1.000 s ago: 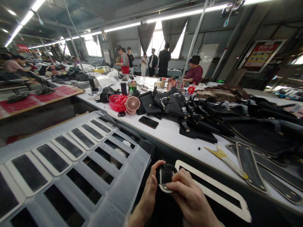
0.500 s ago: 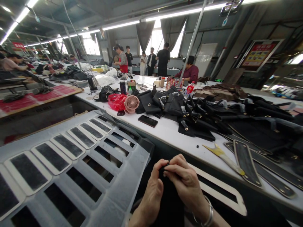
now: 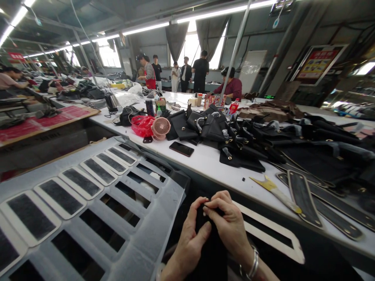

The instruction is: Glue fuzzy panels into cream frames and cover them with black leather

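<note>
Both hands, the left hand [image 3: 190, 242] and right hand [image 3: 231, 228], pinch a black piece [image 3: 209, 249] between closed fingers; beyond the fingertips runs a long white table [image 3: 205, 160] piled with black bags [image 3: 249, 144] in a lit workshop.

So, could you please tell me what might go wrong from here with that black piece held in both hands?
1. The left hand and right hand cover most of the black piece, so a misalignment could go unseen.
2. The piece is held off the white table, below its edge; it might slip and drop out of sight.
3. The bracelet could scuff the material.
</note>
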Tool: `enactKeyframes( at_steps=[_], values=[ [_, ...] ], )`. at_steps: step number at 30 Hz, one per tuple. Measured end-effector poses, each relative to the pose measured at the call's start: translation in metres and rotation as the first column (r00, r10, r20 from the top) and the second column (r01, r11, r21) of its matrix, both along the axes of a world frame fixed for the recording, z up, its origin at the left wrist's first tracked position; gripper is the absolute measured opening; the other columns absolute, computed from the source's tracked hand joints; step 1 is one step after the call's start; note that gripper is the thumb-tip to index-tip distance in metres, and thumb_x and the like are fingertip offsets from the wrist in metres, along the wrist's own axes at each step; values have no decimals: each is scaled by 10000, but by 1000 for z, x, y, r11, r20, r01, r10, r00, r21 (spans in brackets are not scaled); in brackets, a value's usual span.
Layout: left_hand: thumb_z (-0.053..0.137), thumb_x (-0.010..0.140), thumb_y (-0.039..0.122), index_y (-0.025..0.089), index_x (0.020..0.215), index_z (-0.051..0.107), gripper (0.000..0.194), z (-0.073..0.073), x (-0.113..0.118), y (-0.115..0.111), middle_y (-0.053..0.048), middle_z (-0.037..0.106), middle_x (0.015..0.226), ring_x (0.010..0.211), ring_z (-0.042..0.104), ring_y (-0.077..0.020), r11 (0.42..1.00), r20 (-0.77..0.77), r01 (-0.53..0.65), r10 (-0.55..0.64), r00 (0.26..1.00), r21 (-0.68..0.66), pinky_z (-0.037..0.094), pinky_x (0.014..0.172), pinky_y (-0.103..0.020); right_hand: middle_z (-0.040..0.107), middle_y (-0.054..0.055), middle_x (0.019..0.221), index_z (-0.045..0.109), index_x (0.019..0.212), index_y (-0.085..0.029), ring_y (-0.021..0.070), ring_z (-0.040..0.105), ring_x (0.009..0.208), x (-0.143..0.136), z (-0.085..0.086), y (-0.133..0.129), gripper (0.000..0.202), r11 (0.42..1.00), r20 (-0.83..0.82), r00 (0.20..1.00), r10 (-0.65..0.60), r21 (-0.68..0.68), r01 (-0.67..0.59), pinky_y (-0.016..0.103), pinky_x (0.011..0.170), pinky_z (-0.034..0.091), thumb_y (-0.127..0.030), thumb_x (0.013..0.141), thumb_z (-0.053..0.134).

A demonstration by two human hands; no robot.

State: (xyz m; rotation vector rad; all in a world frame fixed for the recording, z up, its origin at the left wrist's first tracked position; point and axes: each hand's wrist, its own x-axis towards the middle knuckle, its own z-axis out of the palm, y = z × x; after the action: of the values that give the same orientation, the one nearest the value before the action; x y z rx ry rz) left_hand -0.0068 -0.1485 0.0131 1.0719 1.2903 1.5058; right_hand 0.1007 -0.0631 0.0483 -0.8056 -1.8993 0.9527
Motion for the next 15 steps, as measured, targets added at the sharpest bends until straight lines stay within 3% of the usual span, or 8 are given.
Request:
enactKeyframes(
  at_steps=[4, 6, 10, 12, 15],
  values=[
    [514, 937, 340, 287, 1359, 483, 427, 3, 0, 0, -27, 498, 1428, 1369, 375, -245, 999, -29, -29, 28, 999, -41, 224, 1189, -426, 568, 28, 781, 643, 704, -227, 223, 522, 832, -2, -5, 1, 148, 999, 8, 999, -34, -42, 34, 368, 755, 447, -243, 848, 612],
    [508, 939, 338, 280, 1365, 484, 431, 2, -3, 0, -34, 486, 1442, 1376, 364, -255, 998, -32, -39, 38, 999, -43, 208, 1193, -442, 605, 42, 898, 664, 860, -227, 226, 565, 867, 2, -13, -1, 125, 987, -23, 996, -85, -139, 81, 373, 783, 476, -339, 864, 608],
    [482, 948, 340, 273, 1411, 446, 469, 2, -9, -5, -44, 461, 1469, 1367, 381, -266, 996, 20, -62, 63, 998, -63, 217, 1186, -451, 652, 70, 973, 573, 1138, -214, 221, 629, 728, 20, -42, -18, 462, 906, 60, 978, -201, -368, 209, 343, 626, 545, -572, 846, 590],
    [477, 947, 334, 252, 1441, 413, 504, 4, -9, -11, -43, 445, 1486, 1372, 380, -254, 995, 34, -70, 73, 997, -77, 226, 1186, -420, 666, 80, 950, 581, 1123, -210, 238, 649, 706, 31, -58, -26, 539, 899, 147, 965, -218, -355, 257, 338, 582, 556, -622, 782, 639],
    [479, 935, 342, 184, 1486, 342, 589, 7, -5, -22, -68, 438, 1495, 1369, 389, -259, 987, 4, -117, 119, 993, -106, 255, 1169, -380, 695, 76, 932, 610, 1068, -236, 266, 682, 743, 38, -76, -28, 440, 921, 173, 975, -142, -337, 194, 327, 574, 571, -576, 791, 654]
  ],
)
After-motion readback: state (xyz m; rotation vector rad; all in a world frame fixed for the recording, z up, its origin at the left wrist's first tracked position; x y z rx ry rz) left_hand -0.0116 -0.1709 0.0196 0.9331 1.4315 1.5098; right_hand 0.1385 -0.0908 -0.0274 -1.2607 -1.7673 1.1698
